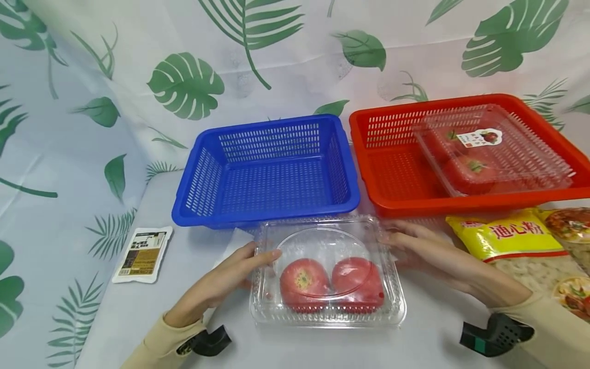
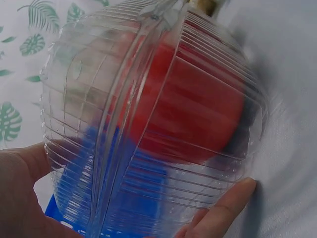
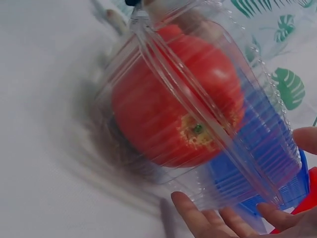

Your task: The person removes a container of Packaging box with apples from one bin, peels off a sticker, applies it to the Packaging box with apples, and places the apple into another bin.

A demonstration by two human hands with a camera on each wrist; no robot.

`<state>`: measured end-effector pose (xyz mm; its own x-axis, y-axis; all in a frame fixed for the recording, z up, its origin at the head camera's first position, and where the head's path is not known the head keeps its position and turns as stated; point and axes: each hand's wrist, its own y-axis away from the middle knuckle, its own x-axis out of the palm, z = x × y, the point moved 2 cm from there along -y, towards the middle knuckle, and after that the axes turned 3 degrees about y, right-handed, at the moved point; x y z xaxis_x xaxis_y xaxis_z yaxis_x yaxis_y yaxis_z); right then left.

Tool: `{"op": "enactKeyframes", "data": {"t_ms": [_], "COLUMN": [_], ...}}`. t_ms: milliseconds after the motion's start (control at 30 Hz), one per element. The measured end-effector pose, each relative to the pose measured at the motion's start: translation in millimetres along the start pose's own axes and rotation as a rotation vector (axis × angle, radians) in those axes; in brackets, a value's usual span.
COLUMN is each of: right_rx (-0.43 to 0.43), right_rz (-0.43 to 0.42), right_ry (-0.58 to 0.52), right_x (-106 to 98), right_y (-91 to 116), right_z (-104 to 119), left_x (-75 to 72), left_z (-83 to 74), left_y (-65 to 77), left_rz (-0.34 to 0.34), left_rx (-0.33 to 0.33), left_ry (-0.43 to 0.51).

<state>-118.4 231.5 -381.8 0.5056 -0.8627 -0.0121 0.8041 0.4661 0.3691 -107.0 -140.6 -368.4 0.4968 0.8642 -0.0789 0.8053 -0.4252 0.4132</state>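
Note:
A closed, clear plastic clamshell box with two red tomatoes inside is held between both hands, in front of the blue basket. My left hand grips its left side, the thumb over the lid and the fingers lower on the wall, as the left wrist view shows. On the box's right side, my right hand grips near the far corner. In the right wrist view its thumb is at the lid's edge and its fingertips are at the lower wall. Part of the right fingers is hidden by the box.
Behind the box stands a blue basket. The red basket to its right holds another clear clamshell box with tomatoes. A yellow-topped pasta bag lies at the right, and a small white-edged packet at the left.

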Motion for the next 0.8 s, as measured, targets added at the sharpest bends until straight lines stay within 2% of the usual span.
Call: {"op": "enactKeyframes", "data": {"t_ms": [333, 533, 700, 800], "right_rx": [-0.049, -0.010, 0.013, 0.002], "right_rz": [-0.013, -0.032, -0.022, 0.002], "right_ry": [0.024, 0.016, -0.047, -0.073], "right_x": [3.4, 4.0, 2.8, 1.6], "right_y": [-8.7, -10.1, -9.2, -10.5], "right_z": [3.1, 0.7, -3.6, -5.2], "left_x": [-1.7, 0.0, 1.9, -2.2], "left_z": [-0.4, 0.9, -0.3, 0.2], "left_y": [-1.7, 2.3, 17.4, 31.8], "left_rz": [-0.038, -0.072, -0.154, -0.223], "left_rx": [-0.020, -0.024, -0.033, 0.007], "left_ry": [0.019, -0.007, -0.067, -0.123]}}
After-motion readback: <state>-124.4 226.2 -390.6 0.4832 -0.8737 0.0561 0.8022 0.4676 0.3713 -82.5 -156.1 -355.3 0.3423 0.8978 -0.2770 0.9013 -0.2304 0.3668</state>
